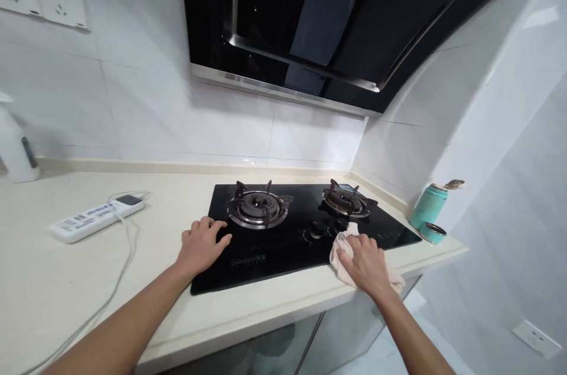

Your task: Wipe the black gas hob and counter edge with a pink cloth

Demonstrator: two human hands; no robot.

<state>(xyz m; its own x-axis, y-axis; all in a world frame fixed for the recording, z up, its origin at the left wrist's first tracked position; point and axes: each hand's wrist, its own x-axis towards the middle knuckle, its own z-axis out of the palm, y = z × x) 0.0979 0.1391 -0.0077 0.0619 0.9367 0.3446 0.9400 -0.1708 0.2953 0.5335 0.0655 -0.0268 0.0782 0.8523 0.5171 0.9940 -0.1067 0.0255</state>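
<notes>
A black glass gas stove point(274, 245) is set into the pale countertop point(168, 316). My left hand point(201, 245) rests at its left edge, fingers apart, holding nothing. Under my right hand point(365, 263) is a light pink cloth point(341, 251), gripped and pressed on the front of the stove just below the control knobs point(316, 230). Part of the cloth hangs toward the counter's front edge. The left burner point(257, 208) lies beyond my left hand, and the right burner point(345, 201) sits behind the knobs.
A white power strip point(97, 219) with a cord lies left of the stove. At the right stand a teal canister point(429, 206) and a small teal lid point(433, 232). A black range hood point(283, 26) overhangs the stove. A white bottle point(15, 147) stands far left.
</notes>
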